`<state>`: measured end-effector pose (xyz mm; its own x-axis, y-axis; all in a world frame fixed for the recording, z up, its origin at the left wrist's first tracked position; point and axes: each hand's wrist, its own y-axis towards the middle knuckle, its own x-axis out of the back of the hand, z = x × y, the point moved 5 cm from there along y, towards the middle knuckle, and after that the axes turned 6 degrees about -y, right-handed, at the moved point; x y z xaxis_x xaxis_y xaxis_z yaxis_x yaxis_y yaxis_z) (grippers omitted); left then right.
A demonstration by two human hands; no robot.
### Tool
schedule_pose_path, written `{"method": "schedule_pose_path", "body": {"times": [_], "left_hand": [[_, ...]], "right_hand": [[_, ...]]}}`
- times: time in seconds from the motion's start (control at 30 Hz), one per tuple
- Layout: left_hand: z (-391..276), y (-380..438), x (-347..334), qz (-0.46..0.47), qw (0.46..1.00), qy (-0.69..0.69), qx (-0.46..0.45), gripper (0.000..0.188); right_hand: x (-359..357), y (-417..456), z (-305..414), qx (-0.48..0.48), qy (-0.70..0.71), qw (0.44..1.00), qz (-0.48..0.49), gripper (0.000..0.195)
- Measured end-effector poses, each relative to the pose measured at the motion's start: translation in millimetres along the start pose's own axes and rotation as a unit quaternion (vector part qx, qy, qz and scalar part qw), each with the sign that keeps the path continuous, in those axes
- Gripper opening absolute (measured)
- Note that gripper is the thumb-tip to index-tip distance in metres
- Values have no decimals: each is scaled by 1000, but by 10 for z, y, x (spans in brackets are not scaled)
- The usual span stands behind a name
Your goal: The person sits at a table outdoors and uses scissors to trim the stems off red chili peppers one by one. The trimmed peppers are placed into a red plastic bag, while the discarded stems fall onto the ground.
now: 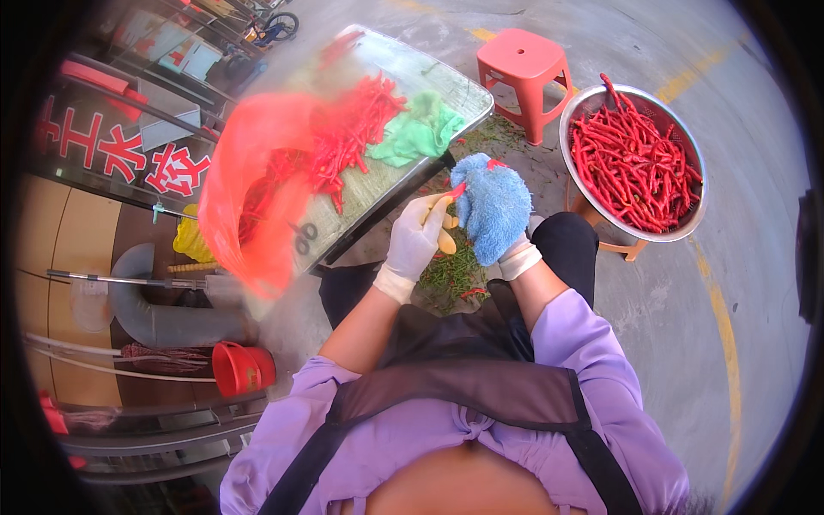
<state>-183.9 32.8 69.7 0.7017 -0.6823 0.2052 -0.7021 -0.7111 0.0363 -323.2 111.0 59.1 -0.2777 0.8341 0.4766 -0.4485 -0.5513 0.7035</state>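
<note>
My left hand (418,238), in a pale rubber glove, pinches one end of a red chili pepper (458,191) between thumb and finger. Close beside it, my right hand (508,232) is gloved and mostly hidden under a blue terry cloth (494,206), which it holds; a bit of red shows at the cloth's top. Red chilies (360,129) lie heaped on the table (386,187), partly in a red plastic bag (257,148), with a green cloth (421,129) against the heap. At the right, a perforated metal basin (700,193) holds many red chilies.
A red plastic stool (523,58) stands beyond the table's right corner. Another stool (611,238) is under the basin. Green stems (457,273) and chili bits litter the floor between my legs. A red bucket (241,370), a grey pipe (180,322) and poles are at the left.
</note>
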Motion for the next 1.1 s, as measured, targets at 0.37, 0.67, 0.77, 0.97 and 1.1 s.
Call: {"method": "schedule_pose_path", "body": {"times": [0.37,0.67,0.77,0.97,1.1], "left_hand": [[182,173,-9,46,994,92,28,25],[-65,-12,-67,88,990,49,98,23],[-66,-3,-158,100,984,-11,147,25],[18,-18,-166,93,980,-14,176,25],[-68,-129,-74,107,978,16,180,26]], "right_hand": [[20,48,179,65,68,991,91,21],[101,86,79,-34,-12,997,69,16],[95,41,71,-54,3,996,73,18],[36,-47,39,33,12,997,64,24],[70,-32,-45,37,16,998,46,33]]}}
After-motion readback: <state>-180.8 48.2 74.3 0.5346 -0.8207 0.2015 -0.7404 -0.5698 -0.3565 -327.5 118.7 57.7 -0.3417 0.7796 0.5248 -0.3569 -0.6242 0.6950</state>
